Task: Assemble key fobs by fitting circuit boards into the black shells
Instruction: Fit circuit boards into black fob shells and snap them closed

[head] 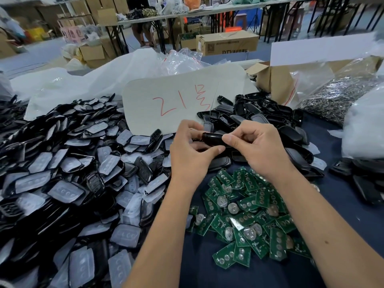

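Nearest lies a heap of green rectangular circuit boards (247,215) with round silver battery contacts, on the dark blue tablecloth (332,196). Above it, the left hand (191,150) and right hand (255,146) both pinch 1 glossy black plastic key-fob shell (212,138), fingers curled round it. Piled black shells with translucent button pads (68,175) spread left. Beyond stands a pale card with red handwriting (176,100).

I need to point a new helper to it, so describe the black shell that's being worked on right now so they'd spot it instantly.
Start at the pale card with red writing standing mid-table, then drop just below its lower edge to where the two hands meet. The black shell is held between the left hand and right hand. Unlike the shells in the piles, it is lifted off the table.
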The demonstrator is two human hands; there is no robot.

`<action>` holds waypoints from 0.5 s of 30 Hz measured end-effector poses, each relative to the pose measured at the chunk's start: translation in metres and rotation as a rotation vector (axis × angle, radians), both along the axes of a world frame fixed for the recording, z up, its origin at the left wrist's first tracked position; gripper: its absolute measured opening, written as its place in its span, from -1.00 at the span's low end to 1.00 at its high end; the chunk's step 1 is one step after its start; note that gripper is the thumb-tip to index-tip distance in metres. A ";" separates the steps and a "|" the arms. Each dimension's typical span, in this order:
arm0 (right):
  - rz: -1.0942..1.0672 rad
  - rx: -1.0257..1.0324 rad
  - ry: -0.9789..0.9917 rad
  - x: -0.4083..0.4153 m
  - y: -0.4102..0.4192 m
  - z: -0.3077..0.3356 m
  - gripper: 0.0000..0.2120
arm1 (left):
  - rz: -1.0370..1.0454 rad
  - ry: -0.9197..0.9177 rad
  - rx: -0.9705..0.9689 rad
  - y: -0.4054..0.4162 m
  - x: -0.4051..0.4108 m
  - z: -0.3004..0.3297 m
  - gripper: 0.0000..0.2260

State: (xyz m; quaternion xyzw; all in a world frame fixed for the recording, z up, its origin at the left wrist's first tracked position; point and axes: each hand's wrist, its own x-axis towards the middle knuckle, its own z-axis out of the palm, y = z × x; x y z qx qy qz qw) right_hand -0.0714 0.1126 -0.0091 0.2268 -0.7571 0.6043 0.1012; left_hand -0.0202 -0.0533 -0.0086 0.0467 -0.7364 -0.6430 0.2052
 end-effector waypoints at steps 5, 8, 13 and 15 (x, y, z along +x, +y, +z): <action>-0.029 -0.027 -0.031 0.003 0.004 0.002 -0.85 | 0.059 0.053 -0.081 0.008 0.002 0.006 -0.61; -0.026 -0.053 -0.123 0.009 0.018 0.007 -0.83 | 0.051 0.042 -0.088 0.019 0.005 0.014 -0.57; -0.103 -0.019 -0.156 0.023 0.058 0.016 -0.82 | 0.005 -0.030 -0.124 0.059 0.004 0.019 -0.62; -0.200 -0.006 -0.169 0.027 0.080 0.019 -0.77 | -0.026 -0.103 -0.037 0.088 -0.001 0.020 -0.63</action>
